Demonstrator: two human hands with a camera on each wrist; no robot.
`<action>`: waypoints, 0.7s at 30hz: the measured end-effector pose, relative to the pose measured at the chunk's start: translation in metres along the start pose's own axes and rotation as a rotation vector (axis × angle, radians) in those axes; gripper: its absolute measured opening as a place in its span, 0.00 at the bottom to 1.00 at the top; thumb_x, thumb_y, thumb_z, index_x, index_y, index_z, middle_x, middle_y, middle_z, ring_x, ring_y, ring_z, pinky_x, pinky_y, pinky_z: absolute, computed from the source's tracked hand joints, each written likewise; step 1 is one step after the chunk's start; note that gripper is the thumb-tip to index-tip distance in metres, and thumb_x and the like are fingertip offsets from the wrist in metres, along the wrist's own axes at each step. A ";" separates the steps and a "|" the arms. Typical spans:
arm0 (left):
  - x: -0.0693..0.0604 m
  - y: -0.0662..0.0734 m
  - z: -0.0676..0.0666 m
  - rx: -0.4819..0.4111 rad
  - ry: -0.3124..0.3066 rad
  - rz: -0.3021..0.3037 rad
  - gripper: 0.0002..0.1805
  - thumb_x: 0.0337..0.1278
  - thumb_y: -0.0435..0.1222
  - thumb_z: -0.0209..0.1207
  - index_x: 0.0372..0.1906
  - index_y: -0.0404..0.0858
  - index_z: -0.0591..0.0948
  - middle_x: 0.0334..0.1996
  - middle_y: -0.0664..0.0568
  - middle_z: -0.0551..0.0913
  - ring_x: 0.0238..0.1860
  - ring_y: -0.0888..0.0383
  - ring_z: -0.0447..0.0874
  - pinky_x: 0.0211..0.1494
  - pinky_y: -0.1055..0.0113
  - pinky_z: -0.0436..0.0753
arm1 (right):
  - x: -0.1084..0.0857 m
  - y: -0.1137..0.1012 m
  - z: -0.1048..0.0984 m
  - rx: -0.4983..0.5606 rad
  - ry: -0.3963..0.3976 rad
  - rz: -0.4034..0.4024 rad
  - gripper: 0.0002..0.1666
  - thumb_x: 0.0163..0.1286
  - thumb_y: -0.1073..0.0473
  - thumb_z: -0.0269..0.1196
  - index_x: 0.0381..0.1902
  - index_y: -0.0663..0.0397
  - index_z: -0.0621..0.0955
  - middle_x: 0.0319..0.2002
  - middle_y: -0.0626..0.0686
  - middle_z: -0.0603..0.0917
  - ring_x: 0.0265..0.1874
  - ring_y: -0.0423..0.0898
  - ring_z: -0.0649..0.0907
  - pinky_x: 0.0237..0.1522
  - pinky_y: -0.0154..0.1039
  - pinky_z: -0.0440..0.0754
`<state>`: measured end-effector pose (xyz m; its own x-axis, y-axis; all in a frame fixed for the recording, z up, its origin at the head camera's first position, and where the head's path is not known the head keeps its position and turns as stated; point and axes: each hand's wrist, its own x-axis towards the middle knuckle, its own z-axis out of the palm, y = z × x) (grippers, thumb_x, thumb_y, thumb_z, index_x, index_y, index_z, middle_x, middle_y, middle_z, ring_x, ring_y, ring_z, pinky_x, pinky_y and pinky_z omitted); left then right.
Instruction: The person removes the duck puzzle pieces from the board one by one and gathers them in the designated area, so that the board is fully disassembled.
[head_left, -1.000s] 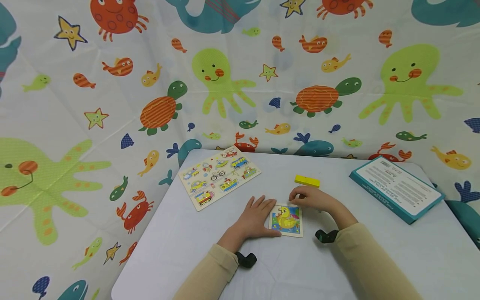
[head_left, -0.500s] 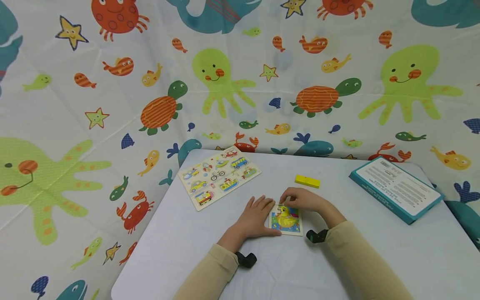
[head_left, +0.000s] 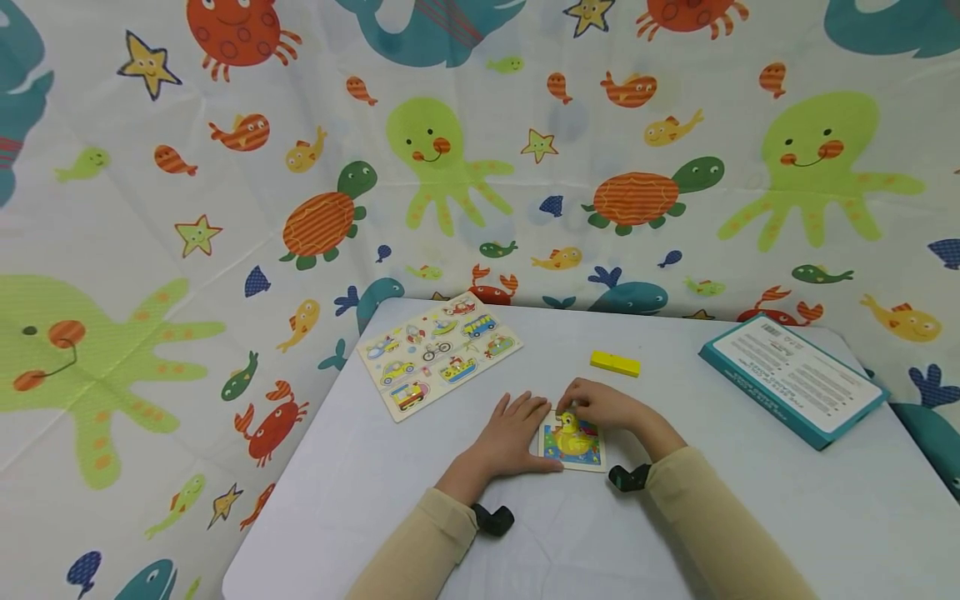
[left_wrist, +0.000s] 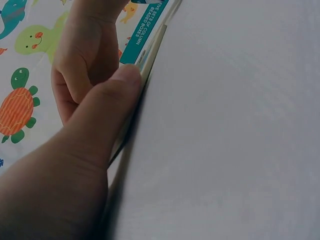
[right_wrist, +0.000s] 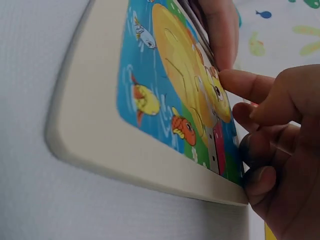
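A small square duck puzzle (head_left: pixel 576 454) lies on the white table, its yellow duck on a blue and green picture. My left hand (head_left: pixel 512 437) rests against its left side, fingers spread, with the thumb along the near edge. In the left wrist view that thumb (left_wrist: pixel 117 92) touches the puzzle's rim. Over the upper part of the puzzle is my right hand (head_left: pixel 603 407). In the right wrist view one outstretched finger (right_wrist: pixel 247 84) touches the picture at the duck's head, while the other fingers bend near the edge. No loose piece shows between them.
A larger wooden board with vehicle pictures (head_left: pixel 427 377) lies at the back left. Beyond the right hand sits a yellow block-shaped item (head_left: pixel 615 363). A teal and white box (head_left: pixel 798 379) lies at the back right. The printed sea-animal cloth (head_left: pixel 465 250) hangs behind the table.
My right hand has moved left from the puzzle's upper right corner to over the duck's head. The left hand and the puzzle have stayed nearly still.
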<state>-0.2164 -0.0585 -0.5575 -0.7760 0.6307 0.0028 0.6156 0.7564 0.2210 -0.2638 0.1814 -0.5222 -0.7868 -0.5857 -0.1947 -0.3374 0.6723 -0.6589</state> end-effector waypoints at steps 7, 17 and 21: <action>-0.001 0.001 0.000 0.007 -0.006 -0.002 0.60 0.43 0.81 0.45 0.78 0.49 0.57 0.76 0.58 0.59 0.80 0.52 0.47 0.80 0.44 0.46 | -0.001 -0.004 0.001 0.010 -0.010 0.019 0.18 0.69 0.65 0.53 0.43 0.39 0.86 0.50 0.48 0.78 0.49 0.48 0.75 0.59 0.53 0.75; 0.000 0.000 0.000 0.007 -0.009 0.002 0.60 0.43 0.82 0.43 0.78 0.49 0.57 0.76 0.58 0.58 0.80 0.52 0.47 0.80 0.44 0.45 | -0.004 -0.005 0.001 0.035 0.010 0.012 0.15 0.70 0.63 0.54 0.42 0.39 0.85 0.48 0.47 0.80 0.47 0.47 0.76 0.57 0.51 0.75; 0.000 0.000 0.000 0.011 -0.006 0.003 0.60 0.43 0.82 0.43 0.78 0.50 0.57 0.76 0.58 0.58 0.80 0.53 0.47 0.80 0.44 0.46 | -0.005 -0.005 0.001 0.027 0.024 -0.003 0.14 0.71 0.63 0.55 0.42 0.40 0.85 0.47 0.45 0.82 0.46 0.45 0.77 0.57 0.50 0.77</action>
<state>-0.2163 -0.0588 -0.5576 -0.7731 0.6342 -0.0024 0.6197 0.7562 0.2100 -0.2575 0.1801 -0.5186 -0.7980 -0.5765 -0.1757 -0.3259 0.6580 -0.6788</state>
